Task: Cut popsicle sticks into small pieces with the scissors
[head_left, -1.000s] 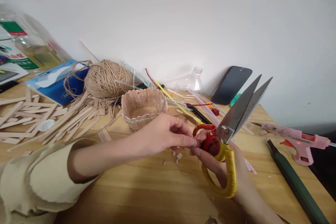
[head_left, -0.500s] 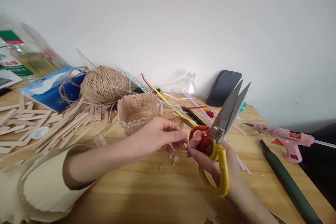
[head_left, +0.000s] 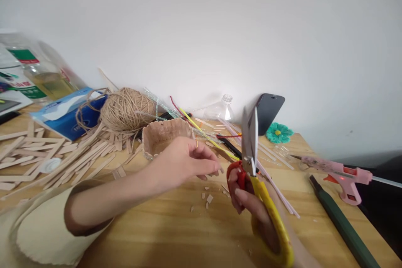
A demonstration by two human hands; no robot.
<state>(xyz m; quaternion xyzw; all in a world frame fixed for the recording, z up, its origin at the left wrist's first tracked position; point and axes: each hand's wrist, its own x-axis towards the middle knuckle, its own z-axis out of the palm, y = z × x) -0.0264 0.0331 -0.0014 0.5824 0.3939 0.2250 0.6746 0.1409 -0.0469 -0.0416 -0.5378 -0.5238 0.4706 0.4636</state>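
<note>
On the left, a green, white and red bottle label [head_left: 25,86] and a glossy blue tissue pack [head_left: 70,118] carry lettering too blurred to read. Next, a coarse jute twine ball [head_left: 127,109] and a scallop-rimmed wooden-stick basket [head_left: 168,129]. Just before it, the left hand [head_left: 185,161] curls narrowly, perhaps pinching something tiny; I cannot tell. The right hand [head_left: 251,203] grips steel scissors [head_left: 250,164], blades up; beyond, a fuzzy turquoise flower [head_left: 279,132].

Decent light, tbh: the wall [head_left: 204,50] is washed brightest left of the phone [head_left: 271,111] and dimmed toward the corners. Soft shadow is thrown behind the bottle [head_left: 50,83] far left of the phone, where shapes are stretched. Nearer than the phone, the scissors [head_left: 259,184] are motion-smeared (blades especially) and the tabletop [head_left: 150,234] is shaded.
</note>
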